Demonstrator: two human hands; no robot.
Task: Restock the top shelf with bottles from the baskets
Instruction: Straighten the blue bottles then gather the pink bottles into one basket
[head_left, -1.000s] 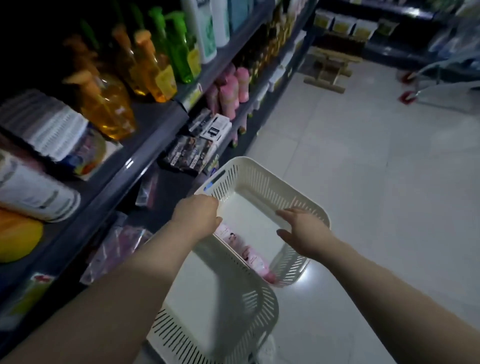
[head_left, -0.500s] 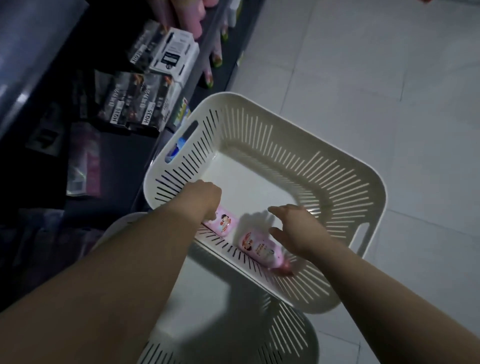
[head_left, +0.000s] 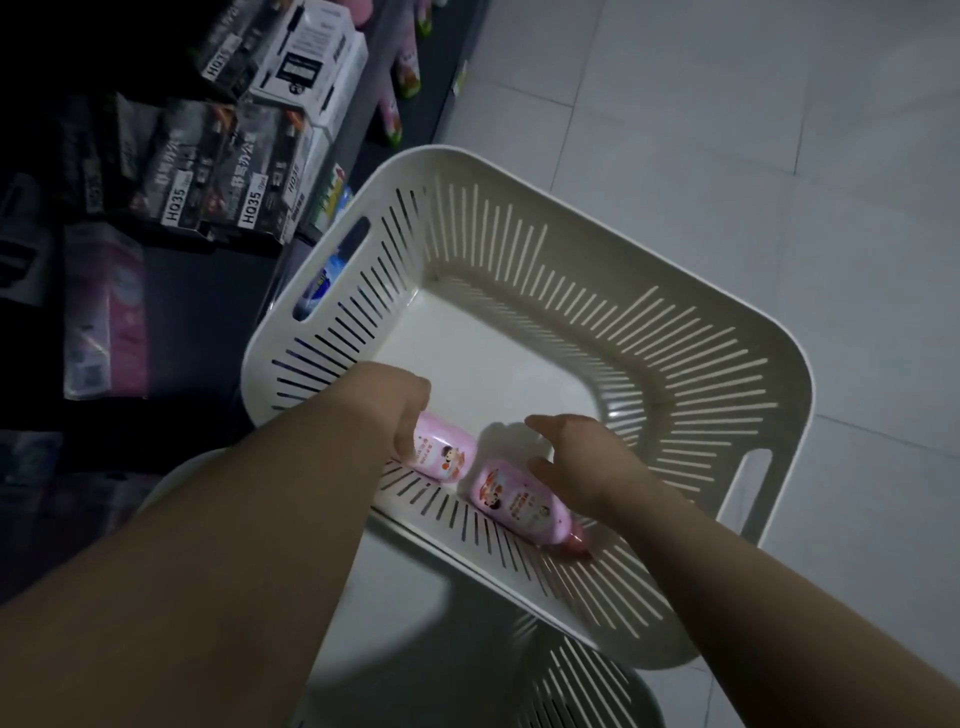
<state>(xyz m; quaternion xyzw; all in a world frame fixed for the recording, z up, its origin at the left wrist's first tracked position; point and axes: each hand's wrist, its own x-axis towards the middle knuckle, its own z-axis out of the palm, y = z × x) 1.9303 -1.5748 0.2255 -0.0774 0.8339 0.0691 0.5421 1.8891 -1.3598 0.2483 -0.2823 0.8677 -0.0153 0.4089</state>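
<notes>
Two pink bottles lie on their sides at the near wall of a white slotted basket (head_left: 675, 332). My left hand (head_left: 387, 402) reaches down with curled fingers and grips the top end of the left pink bottle (head_left: 447, 460). Spread above the right pink bottle (head_left: 514, 506), my right hand (head_left: 579, 465) has straight fingers, and its thumb touches the bottle's upper side. That bottle's reddish cap (head_left: 576, 545) points toward the near right corner. The top shelf is out of view.
The basket sits on a second white basket (head_left: 576, 691) below it. Dark lower shelves on the left hold boxes marked HQ35 (head_left: 218, 171), a white box (head_left: 311, 67) and pink packets (head_left: 104, 317). Grey tiled floor (head_left: 753, 130) spreads to the right.
The camera has tilted down from the shelves to the basket. Both hands dropped into the basket; the left closed on the left bottle and the right came down to the right bottle.
</notes>
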